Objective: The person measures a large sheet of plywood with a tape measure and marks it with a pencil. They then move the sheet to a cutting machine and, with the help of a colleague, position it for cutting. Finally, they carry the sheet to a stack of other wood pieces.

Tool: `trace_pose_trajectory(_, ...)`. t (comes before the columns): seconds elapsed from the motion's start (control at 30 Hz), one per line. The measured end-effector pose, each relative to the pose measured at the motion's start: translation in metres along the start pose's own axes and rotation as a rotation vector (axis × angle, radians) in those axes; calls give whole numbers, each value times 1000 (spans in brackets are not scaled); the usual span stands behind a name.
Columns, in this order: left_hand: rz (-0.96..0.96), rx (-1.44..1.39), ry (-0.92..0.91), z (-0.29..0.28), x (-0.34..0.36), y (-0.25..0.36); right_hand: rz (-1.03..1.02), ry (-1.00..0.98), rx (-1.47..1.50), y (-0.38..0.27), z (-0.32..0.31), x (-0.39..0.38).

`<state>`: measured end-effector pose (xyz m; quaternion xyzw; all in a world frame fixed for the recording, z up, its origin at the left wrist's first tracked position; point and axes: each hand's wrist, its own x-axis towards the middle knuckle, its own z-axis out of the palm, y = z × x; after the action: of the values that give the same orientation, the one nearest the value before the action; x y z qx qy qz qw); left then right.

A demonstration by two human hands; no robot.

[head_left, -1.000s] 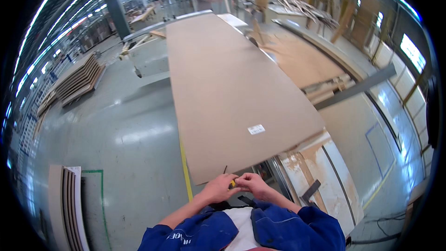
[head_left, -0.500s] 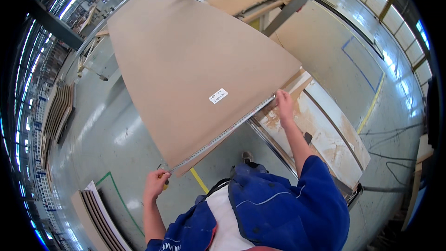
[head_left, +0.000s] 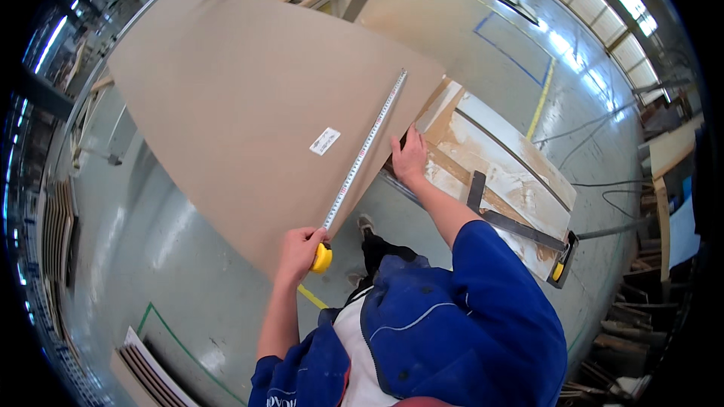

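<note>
While the blue work jacket with its white front (head_left: pixel 452 316) fills the lower edge of the view, both bare forearms reach up from it toward a large, flat, light-brown fibreboard sheet (head_left: pixel 249 98). Nearest, the left hand (head_left: pixel 300 250) is closed around a small yellow tape-measure case (head_left: pixel 322 258) at the sheet's near corner, fingers wrapped over the top of it. From that case a pale steel measuring tape (head_left: pixel 364 149) runs straight along the sheet's near edge to the far corner, lying flat on the board. Just beside the tape, a small white rectangular label (head_left: pixel 325 140) is stuck on the board's surface. Farther along, the right hand (head_left: pixel 409 157) rests against the sheet's edge near the tape, fingers curled over something dark; whether it truly grips cannot be told. Below the hands, a dark shoe (head_left: pixel 366 224) stands on the glossy grey concrete floor (head_left: pixel 173 256). To the right lies a worn, paint-stained wooden workbench top (head_left: pixel 498 158) with a long dark metal square (head_left: pixel 520 226) across it. Beyond, blue and yellow lines (head_left: pixel 539 94) mark the floor.
</note>
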<state>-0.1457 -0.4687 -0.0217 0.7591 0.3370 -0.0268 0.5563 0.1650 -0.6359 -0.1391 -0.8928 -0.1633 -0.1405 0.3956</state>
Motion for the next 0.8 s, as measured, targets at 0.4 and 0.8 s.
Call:
trace_pose_trajectory(0.4, 159, 213, -45, 45, 80, 36, 20, 24, 23, 2, -4, 2)
trace_pose_trajectory(0.8, 66, 242, -5, 48, 84, 43, 1, -31, 56, -3, 3, -2)
